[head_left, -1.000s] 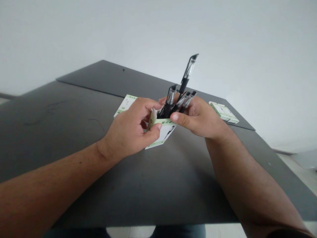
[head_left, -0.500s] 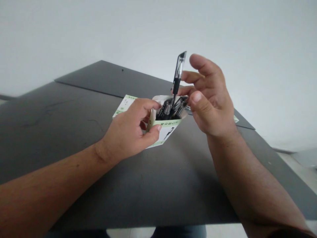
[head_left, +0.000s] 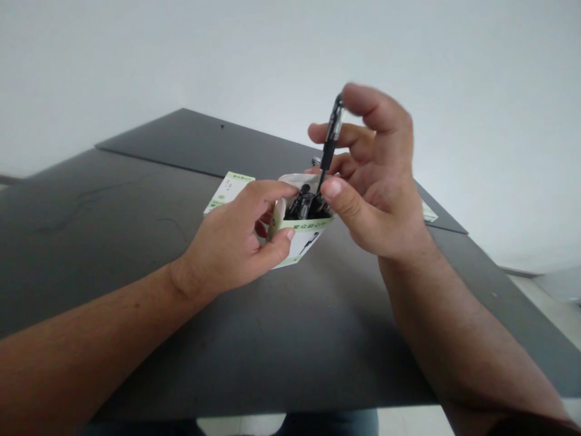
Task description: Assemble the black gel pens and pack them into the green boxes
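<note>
My left hand (head_left: 236, 239) is closed round a small green-and-white pen box (head_left: 297, 239), held upright and open at the top just above the dark table (head_left: 136, 242). Several black pens (head_left: 308, 206) stand inside the box. One black pen (head_left: 330, 142) sticks up out of the box, taller than the others. My right hand (head_left: 376, 181) is at that pen: the index fingertip rests on its top end, the other fingers curl behind it, and the thumb lies by the box rim.
A second green-and-white box (head_left: 227, 189) lies flat on the table behind my left hand. Another such box (head_left: 429, 212) peeks out behind my right hand. A seam runs across the far tabletop. A pale wall stands beyond the table.
The right hand let go of the bunch of pens, which sank into the box. It then rose and closed its fingers on the one pen still standing tall.
</note>
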`<state>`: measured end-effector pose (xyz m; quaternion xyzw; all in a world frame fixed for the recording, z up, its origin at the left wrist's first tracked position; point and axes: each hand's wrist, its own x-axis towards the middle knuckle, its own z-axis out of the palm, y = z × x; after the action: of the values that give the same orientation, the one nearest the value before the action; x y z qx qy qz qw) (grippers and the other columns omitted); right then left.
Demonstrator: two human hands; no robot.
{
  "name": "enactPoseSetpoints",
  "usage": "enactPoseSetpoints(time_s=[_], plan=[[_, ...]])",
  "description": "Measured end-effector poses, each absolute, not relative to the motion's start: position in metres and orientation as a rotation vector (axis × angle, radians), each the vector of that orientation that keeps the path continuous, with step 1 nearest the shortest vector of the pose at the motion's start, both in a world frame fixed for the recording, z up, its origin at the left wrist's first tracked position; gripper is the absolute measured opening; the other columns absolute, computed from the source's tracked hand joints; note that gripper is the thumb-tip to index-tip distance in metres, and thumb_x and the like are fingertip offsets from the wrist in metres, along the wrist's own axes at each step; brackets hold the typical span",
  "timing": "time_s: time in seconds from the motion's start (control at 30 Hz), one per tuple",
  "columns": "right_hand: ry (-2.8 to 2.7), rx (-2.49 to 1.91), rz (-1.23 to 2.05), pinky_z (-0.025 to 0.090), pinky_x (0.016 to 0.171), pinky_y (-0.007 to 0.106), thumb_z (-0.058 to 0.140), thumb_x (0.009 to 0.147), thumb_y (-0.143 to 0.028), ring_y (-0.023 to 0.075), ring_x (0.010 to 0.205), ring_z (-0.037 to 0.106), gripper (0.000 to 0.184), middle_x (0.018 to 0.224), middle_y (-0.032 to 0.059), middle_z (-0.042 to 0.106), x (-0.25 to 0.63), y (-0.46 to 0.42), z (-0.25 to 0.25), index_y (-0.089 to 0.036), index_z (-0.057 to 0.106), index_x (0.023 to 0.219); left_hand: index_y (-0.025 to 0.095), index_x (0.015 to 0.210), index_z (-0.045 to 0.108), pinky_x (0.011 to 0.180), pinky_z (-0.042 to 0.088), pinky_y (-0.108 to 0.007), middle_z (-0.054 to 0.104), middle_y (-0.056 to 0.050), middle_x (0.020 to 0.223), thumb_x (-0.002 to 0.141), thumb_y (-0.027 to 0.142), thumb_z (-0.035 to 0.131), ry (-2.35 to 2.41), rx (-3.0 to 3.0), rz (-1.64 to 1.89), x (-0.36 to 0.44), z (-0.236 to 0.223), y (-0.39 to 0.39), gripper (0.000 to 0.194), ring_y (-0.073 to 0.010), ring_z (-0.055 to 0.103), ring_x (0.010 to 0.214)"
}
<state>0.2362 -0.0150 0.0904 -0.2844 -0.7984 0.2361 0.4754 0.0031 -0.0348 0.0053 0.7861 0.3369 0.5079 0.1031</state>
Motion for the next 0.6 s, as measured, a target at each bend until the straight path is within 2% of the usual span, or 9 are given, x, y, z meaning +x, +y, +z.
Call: enactPoseSetpoints(time_s=[0.07, 0.1, 0.2, 0.27, 0.33, 0.47, 0.53, 0.6], plan=[[-1.96, -0.614, 0.49, 0.072, 0.093, 0.038, 0.086, 0.096, -0.061, 0.0351, 0.156, 0.058, 0.073, 0.187, -0.004, 0.034, 0.2376, -0.0107, 0.0895, -0.045, 0.054, 0.16, 0.034, 0.152, 0.057, 0.08, 0.07, -0.038, 0.08, -0.005, 0.134, 0.095, 0.027, 0.074, 0.962, 2.298, 1.472, 0.0026, 0.0035, -0.034, 0.06, -0.0235, 0.083, 0.098], [-1.977, -0.6, 0.464, 0.071, 0.089, 0.037, 0.085, 0.098, -0.06, 0.034, 0.152, 0.061, 0.073, 0.185, -0.0022, 0.037, 0.2384, -0.0093, 0.0893, -0.045, 0.053, 0.161, 0.036, 0.156, 0.055, 0.083, 0.07, -0.038, 0.079, -0.006, 0.14, 0.095, 0.026, 0.075, 0.947, 2.292, 1.461, 0.0023, 0.0027, -0.0336, 0.065, -0.0242, 0.084, 0.102], [-1.997, -0.673, 0.492, 0.071, 0.087, 0.037, 0.086, 0.096, -0.063, 0.0324, 0.139, 0.071, 0.075, 0.156, 0.0061, 0.067, 0.2398, -0.0094, 0.0894, -0.039, 0.053, 0.16, 0.043, 0.167, 0.047, 0.091, 0.071, -0.038, 0.069, -0.004, 0.161, 0.095, 0.022, 0.074, 0.906, 2.326, 1.449, 0.0012, 0.0024, -0.0333, 0.079, -0.0245, 0.083, 0.11], [-1.976, -0.695, 0.52, 0.071, 0.091, 0.039, 0.089, 0.094, -0.064, 0.0327, 0.134, 0.074, 0.077, 0.137, 0.0067, 0.075, 0.2401, -0.0114, 0.0895, -0.038, 0.054, 0.158, 0.043, 0.169, 0.044, 0.094, 0.07, -0.036, 0.065, -0.003, 0.168, 0.096, 0.021, 0.072, 0.892, 2.392, 1.456, 0.0005, 0.0041, -0.0337, 0.081, -0.023, 0.083, 0.111], [-1.957, -0.667, 0.523, 0.07, 0.093, 0.042, 0.089, 0.094, -0.062, 0.0322, 0.129, 0.076, 0.073, 0.13, 0.0061, 0.077, 0.2406, -0.0126, 0.0888, -0.038, 0.055, 0.153, 0.04, 0.168, 0.046, 0.096, 0.069, -0.036, 0.065, -0.003, 0.168, 0.098, 0.02, 0.07, 0.897, 2.46, 1.464, 0.0002, 0.0064, -0.0341, 0.077, -0.0223, 0.082, 0.113], [-1.978, -0.653, 0.492, 0.069, 0.097, 0.047, 0.082, 0.101, -0.059, 0.0307, 0.12, 0.077, 0.041, 0.124, 0.0066, 0.078, 0.2431, -0.0106, 0.0855, -0.032, 0.065, 0.127, 0.038, 0.166, 0.049, 0.094, 0.07, -0.039, 0.068, -0.005, 0.164, 0.098, 0.021, 0.071, 0.936, 2.429, 1.443, 0.0005, 0.0076, -0.0345, 0.074, -0.0256, 0.082, 0.115], [-1.986, -0.683, 0.518, 0.069, 0.095, 0.047, 0.081, 0.101, -0.064, 0.0309, 0.117, 0.079, 0.043, 0.121, 0.0063, 0.079, 0.2438, -0.0091, 0.0839, -0.033, 0.065, 0.125, 0.041, 0.166, 0.049, 0.089, 0.071, -0.041, 0.07, -0.004, 0.16, 0.096, 0.023, 0.073, 0.95, 2.362, 1.419, 0.0007, 0.006, -0.0344, 0.076, -0.0264, 0.082, 0.11], [-1.976, -0.69, 0.552, 0.07, 0.091, 0.046, 0.084, 0.095, -0.071, 0.0315, 0.115, 0.08, 0.062, 0.116, 0.0048, 0.079, 0.2436, -0.0085, 0.0832, -0.036, 0.061, 0.141, 0.043, 0.165, 0.049, 0.085, 0.071, -0.04, 0.071, -0.003, 0.157, 0.094, 0.023, 0.074, 0.953, 2.326, 1.415, 0.0008, 0.0043, -0.0343, 0.078, -0.026, 0.083, 0.107]])
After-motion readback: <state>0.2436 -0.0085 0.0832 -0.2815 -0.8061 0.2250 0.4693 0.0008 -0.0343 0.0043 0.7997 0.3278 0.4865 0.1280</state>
